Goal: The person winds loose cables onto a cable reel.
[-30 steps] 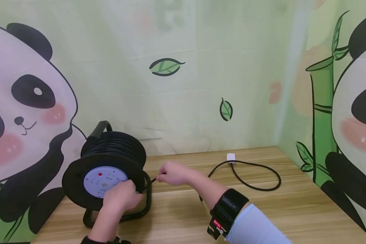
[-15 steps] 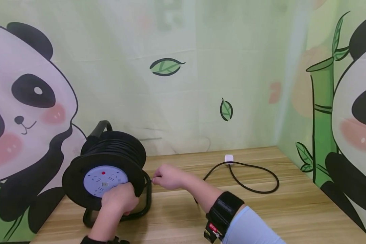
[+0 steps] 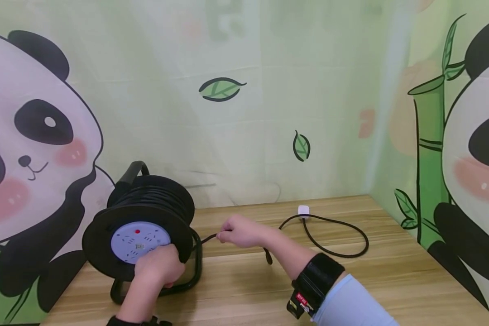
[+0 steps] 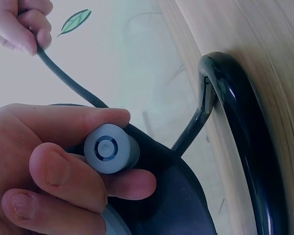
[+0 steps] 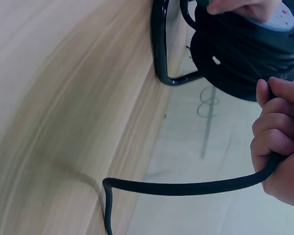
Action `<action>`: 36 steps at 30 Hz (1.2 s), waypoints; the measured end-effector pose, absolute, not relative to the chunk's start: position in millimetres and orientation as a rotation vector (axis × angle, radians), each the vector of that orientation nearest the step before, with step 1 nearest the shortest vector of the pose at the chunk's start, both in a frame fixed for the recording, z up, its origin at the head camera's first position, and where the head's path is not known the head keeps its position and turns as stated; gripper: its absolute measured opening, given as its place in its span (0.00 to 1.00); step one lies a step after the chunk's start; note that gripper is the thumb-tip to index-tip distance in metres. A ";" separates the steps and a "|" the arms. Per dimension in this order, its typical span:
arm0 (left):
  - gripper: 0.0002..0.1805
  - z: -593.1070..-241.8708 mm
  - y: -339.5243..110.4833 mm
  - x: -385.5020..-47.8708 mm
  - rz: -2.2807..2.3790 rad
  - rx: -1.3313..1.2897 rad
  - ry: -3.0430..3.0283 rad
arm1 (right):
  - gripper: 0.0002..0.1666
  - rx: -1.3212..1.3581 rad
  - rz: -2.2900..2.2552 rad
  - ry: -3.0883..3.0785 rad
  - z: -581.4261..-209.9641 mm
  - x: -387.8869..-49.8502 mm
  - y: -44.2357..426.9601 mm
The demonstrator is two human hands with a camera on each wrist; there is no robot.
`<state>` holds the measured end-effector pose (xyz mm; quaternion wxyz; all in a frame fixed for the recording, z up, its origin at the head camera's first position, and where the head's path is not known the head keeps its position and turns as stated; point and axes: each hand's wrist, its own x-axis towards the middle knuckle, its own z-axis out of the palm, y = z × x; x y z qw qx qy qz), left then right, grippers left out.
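Note:
A black cable reel (image 3: 95, 249) with a pale socket face (image 3: 126, 242) stands tilted at the left of the table, black cable wound on its drum. My left hand (image 3: 160, 265) is at the lower right of that face. In the left wrist view its fingers hold a round grey crank knob (image 4: 108, 147). Right of the reel, my right hand (image 3: 244, 231) grips the black cable (image 3: 209, 238), which runs taut to the drum. In the right wrist view, slack cable (image 5: 186, 188) trails from the bottom of the fist.
A white plug (image 3: 303, 211) lies near the table's back edge, beside a loose loop of the cable. The reel's black tube frame (image 3: 197, 267) rests on the wooden table (image 3: 236, 290). Panda-printed cloth (image 3: 261, 136) hangs behind and at the right.
My right hand first came close to the reel, then slid back right along the cable. The socket face turned slightly at first. The plug and loop shifted a little left.

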<state>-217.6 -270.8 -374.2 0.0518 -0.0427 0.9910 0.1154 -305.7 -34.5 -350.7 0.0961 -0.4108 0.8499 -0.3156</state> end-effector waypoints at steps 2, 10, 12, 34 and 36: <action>0.11 -374.3 -271.5 -217.4 0.352 -0.127 3.018 | 0.21 -1.196 -0.943 2.527 -347.7 -306.2 -25.4; 0.12 -374.0 -274.6 -216.2 0.347 -0.137 3.010 | 0.27 -1.075 -0.936 2.671 -331.8 -319.6 23.0; 0.12 -373.6 -275.6 -216.2 0.343 -0.140 3.007 | 0.28 -1.025 -0.933 2.719 -329.0 -325.3 37.4; 0.16 -370.8 -272.0 -214.9 0.343 -0.114 3.027 | 0.32 -0.802 -0.943 2.960 -316.7 -353.0 139.3; 0.16 -370.3 -270.1 -215.8 0.336 -0.100 3.035 | 0.33 -0.788 -0.904 3.015 -318.7 -356.5 145.2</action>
